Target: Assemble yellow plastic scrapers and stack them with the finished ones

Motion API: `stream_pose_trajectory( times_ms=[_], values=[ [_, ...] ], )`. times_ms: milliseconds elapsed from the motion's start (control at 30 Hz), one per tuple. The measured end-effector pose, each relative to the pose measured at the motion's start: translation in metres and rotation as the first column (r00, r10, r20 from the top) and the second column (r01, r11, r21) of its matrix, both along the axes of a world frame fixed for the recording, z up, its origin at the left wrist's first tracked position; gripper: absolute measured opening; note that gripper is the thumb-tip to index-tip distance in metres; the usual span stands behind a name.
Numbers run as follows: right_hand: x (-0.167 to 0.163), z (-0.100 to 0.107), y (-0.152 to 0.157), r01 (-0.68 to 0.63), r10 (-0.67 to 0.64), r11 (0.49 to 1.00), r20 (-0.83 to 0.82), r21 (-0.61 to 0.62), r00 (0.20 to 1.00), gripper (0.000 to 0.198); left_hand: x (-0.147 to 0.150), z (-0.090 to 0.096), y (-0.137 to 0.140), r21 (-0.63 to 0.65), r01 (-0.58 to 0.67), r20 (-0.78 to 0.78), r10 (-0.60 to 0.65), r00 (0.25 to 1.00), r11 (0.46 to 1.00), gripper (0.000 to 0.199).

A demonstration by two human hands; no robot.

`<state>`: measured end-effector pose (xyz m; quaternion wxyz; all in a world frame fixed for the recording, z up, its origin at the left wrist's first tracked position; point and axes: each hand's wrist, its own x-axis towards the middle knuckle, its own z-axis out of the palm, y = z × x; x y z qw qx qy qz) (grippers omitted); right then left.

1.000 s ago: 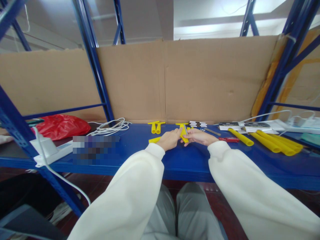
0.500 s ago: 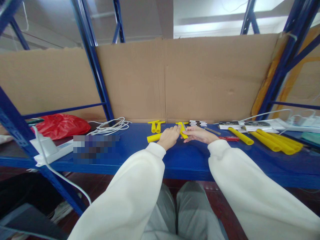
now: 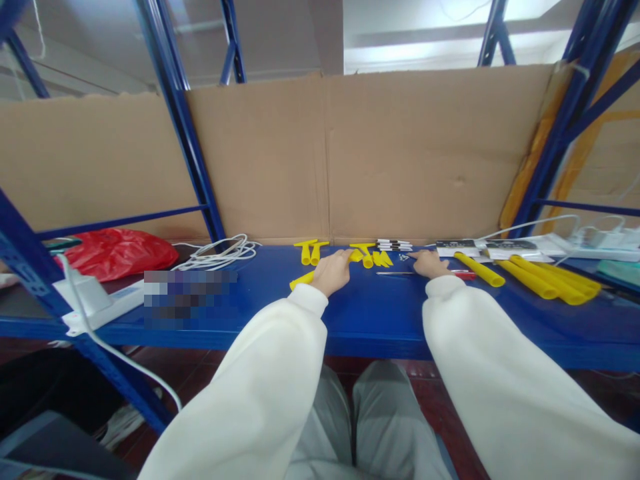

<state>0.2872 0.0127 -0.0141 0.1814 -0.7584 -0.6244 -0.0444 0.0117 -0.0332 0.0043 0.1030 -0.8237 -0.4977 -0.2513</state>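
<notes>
My left hand point(image 3: 333, 272) is closed around a yellow tube point(image 3: 302, 280), whose ends show on both sides of the fist. Low over the table, my right hand point(image 3: 431, 264) has its fingers bent together; whatever lies between the fingertips is hidden or too small to name. Just left of those fingertips are small pale bits point(image 3: 403, 257). A screwdriver point(image 3: 395, 273) with a red handle lies partly behind the right hand. Between the hands rest a yellow T-shaped piece point(image 3: 367, 257) and small yellow pieces point(image 3: 381, 259).
Two yellow T-shaped pieces point(image 3: 315, 253) lie at the back, left of a stack of black-and-white items point(image 3: 394, 245). Several yellow tubes point(image 3: 535, 279) and white packets point(image 3: 515, 251) are at right. A white cable point(image 3: 225, 253), power strip point(image 3: 107, 307) and red bag point(image 3: 117, 255) are at left.
My right hand has left the yellow piece by my left hand and moved right, above the table. The screwdriver shaft, small bits and yellow pieces between the hands now show.
</notes>
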Motion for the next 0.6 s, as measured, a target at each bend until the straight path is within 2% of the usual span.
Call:
stream_pose_trajectory(
  times_ms=[100, 200, 267, 300, 367, 433, 533, 600],
  values=[
    [-0.011, 0.008, -0.008, 0.059, -0.060, 0.991, -0.004, -0.123, 0.998, 0.054, -0.002, 0.000, 0.000, -0.002, 0.004, 0.094, -0.004, 0.996, 1.000, 0.046],
    [-0.017, 0.013, -0.012, 0.044, -0.040, 0.985, 0.028, -0.165, 0.999, 0.053, -0.003, 0.003, 0.000, 0.025, 0.026, 0.239, -0.032, 0.971, 0.999, 0.047],
    [-0.017, 0.014, -0.012, 0.038, -0.030, 0.983, 0.046, -0.180, 0.999, 0.054, -0.004, 0.006, 0.001, 0.075, 0.062, 0.406, -0.087, 0.910, 0.995, 0.043],
    [-0.017, 0.014, -0.012, 0.040, -0.031, 0.982, 0.051, -0.185, 0.998, 0.055, -0.005, 0.008, 0.003, 0.108, 0.075, 0.510, -0.120, 0.852, 0.991, 0.039],
    [-0.017, 0.014, -0.011, 0.050, -0.040, 0.981, 0.054, -0.186, 0.998, 0.058, -0.007, 0.014, 0.007, 0.164, 0.068, 0.726, -0.167, 0.667, 0.984, 0.021],
    [-0.017, 0.014, -0.010, 0.051, -0.042, 0.980, 0.054, -0.192, 0.998, 0.057, -0.010, 0.022, 0.011, 0.164, 0.040, 0.902, -0.166, 0.400, 0.986, 0.008],
    [-0.017, 0.014, -0.008, 0.042, -0.029, 0.973, 0.060, -0.228, 0.998, 0.054, -0.016, 0.031, 0.013, 0.099, 0.117, 0.995, -0.097, -0.023, 0.988, 0.024],
    [-0.017, 0.015, -0.007, 0.043, -0.027, 0.966, 0.065, -0.256, 0.998, 0.054, -0.020, 0.034, 0.012, 0.047, 0.241, 0.973, 0.009, -0.230, 0.969, 0.025]
  ],
)
